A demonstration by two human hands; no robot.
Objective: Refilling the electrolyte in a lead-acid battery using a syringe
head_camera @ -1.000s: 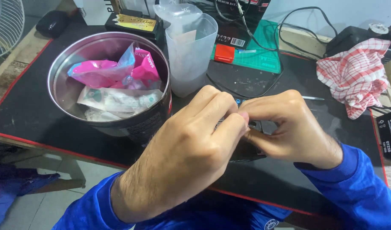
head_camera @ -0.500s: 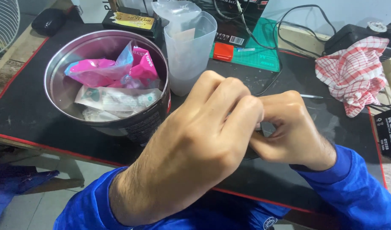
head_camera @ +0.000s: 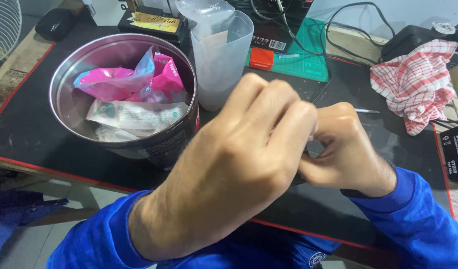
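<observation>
A black surface [head_camera: 34, 134] is carrying a metal tin [head_camera: 64, 107] of sachets and a plastic jug [head_camera: 221, 65]. The left hand [head_camera: 229, 169] is hiding the right hand [head_camera: 346, 149]; both sets of fingers are curling together, their contents impossible to make out.

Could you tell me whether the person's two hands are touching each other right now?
Touching. The head view shows the left hand fingers pressed against the right hand fingers, with no gap where they meet.
</observation>
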